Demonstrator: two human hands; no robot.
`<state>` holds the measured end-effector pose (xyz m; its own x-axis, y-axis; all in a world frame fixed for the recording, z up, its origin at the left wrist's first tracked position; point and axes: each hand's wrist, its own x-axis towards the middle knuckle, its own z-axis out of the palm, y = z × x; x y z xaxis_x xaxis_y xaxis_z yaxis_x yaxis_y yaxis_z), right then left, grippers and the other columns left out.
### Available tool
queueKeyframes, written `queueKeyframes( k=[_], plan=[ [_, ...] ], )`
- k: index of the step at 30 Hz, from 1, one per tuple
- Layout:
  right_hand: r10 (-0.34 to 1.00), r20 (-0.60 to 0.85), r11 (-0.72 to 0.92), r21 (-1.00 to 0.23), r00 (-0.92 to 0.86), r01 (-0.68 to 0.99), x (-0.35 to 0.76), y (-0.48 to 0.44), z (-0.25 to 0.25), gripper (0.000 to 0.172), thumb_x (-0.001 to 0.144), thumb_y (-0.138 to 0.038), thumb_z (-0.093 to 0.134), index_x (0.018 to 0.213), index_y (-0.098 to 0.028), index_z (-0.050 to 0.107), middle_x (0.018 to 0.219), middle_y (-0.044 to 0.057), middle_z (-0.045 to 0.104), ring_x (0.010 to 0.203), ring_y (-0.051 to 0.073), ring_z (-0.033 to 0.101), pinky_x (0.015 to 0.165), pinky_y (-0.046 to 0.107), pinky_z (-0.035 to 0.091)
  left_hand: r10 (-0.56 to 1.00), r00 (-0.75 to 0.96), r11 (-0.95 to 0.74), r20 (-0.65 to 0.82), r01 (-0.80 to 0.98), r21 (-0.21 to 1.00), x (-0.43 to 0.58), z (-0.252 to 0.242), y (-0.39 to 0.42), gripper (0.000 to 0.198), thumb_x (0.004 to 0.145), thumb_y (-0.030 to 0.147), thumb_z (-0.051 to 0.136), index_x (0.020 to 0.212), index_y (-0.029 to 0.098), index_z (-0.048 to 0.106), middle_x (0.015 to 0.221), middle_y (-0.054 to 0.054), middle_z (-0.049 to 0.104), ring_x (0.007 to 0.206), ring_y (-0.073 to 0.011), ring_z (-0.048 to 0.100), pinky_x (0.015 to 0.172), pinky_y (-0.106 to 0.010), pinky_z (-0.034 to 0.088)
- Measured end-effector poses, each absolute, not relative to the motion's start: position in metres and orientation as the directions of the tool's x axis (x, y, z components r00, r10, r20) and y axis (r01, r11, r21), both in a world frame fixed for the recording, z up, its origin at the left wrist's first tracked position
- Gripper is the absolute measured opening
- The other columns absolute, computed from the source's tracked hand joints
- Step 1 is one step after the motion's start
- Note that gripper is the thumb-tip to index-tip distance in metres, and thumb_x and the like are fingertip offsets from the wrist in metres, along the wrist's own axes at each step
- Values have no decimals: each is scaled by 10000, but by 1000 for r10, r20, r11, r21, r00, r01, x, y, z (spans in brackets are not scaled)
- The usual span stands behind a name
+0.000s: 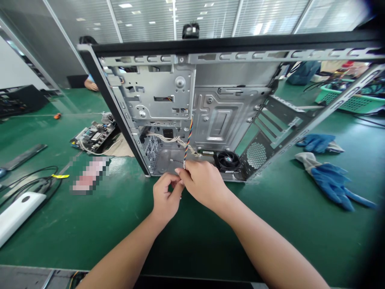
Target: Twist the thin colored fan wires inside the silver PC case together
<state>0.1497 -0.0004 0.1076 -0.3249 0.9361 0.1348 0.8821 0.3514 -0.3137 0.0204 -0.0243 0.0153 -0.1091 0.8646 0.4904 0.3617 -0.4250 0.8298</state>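
Observation:
An open computer case stands on the green table before me, its metal frame facing me. A twisted multicoloured cable hangs out of its drive bay. My right hand pinches the lower part of this cable, near a white piece. My left hand is closed in a pinch, its fingertips touching those of my right; what lies between them is mostly hidden. Behind the hands, pale wires run through the case towards a black fan at its bottom.
Left of the case lies a circuit board with parts on it. Further left are black cables and a white power strip. Blue gloves and a green basket are on the right. Another person's hand rests at the far left.

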Motion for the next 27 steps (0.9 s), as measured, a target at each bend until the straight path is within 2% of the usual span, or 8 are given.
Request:
queueKeyframes(
  k=[21, 27],
  plan=[
    [932, 120, 361, -302, -341, 882, 149, -1, 109, 281, 940, -350, 433, 866, -177, 642, 741, 49, 671, 656, 174, 625, 525, 271, 272, 898, -108, -372, 425, 328, 868, 21, 12, -25, 168, 871, 267, 555, 729, 178, 548, 680, -6, 572, 628, -132, 517, 625, -254, 426],
    [932, 108, 362, -297, -345, 884, 150, -2, 109, 281, 948, -345, 425, 878, -174, 637, 764, 53, 671, 677, 178, 629, 545, 271, 307, 897, -95, -378, 432, 343, 860, 21, 13, -25, 168, 867, 271, 559, 728, 177, 547, 673, -7, 574, 622, -133, 524, 616, -257, 436]
  ],
)
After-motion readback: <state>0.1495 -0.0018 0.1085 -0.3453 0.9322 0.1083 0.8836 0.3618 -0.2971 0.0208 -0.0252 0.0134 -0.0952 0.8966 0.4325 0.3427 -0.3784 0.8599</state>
